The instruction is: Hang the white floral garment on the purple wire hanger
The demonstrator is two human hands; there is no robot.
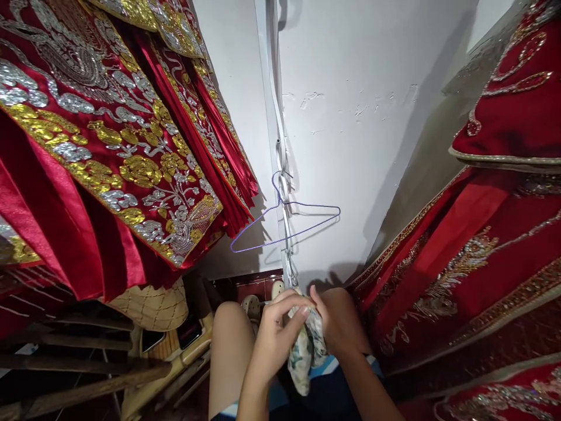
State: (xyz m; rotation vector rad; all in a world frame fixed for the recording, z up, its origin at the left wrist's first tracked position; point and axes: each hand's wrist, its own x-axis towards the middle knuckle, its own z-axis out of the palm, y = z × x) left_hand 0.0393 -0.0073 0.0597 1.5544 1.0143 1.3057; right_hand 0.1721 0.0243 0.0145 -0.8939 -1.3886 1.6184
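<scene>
My left hand (pixel 276 336) and my right hand (pixel 337 321) meet low in the middle, both closed on a small bundle of pale floral cloth (pixel 307 354) that hangs down between them. My bare knee (pixel 228 345) is just left of the hands. Above them a thin purple wire hanger (pixel 289 225) hangs empty on a chain (pixel 284 193) against the white wall.
Red garments with gold and silver embroidery (pixel 109 146) hang close on the left. More red embroidered garments (pixel 482 251) crowd the right. A quilted beige cushion (pixel 149 304) and wooden bars (pixel 87 374) lie at lower left. White sandals (pixel 258 301) sit on the floor.
</scene>
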